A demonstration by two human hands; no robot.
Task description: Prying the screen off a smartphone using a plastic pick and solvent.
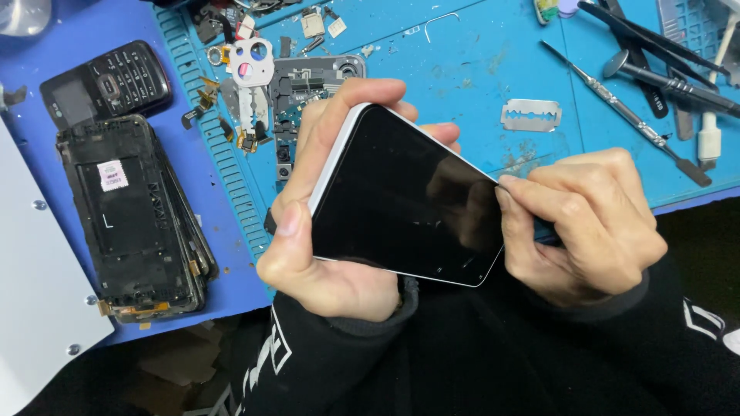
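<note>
A: Hands?

B: Left hand point(324, 254) wraps the white-edged smartphone point(405, 204), thumb along its near side, fingers curled over the top corner. Right hand point(586, 223) pinches at the phone's right edge; a thin dark tool may sit between the fingertips, hard to tell.

A: Where is the phone?

B: Held tilted above the blue work mat point(462, 69), dark screen up.

A: Surface?

B: Table carries a razor blade point(530, 115), metal pry tools point(628, 115), a keypad phone point(108, 83), a stack of stripped phone frames point(131, 216) and loose camera parts point(250, 65). No containers in sight.
</note>
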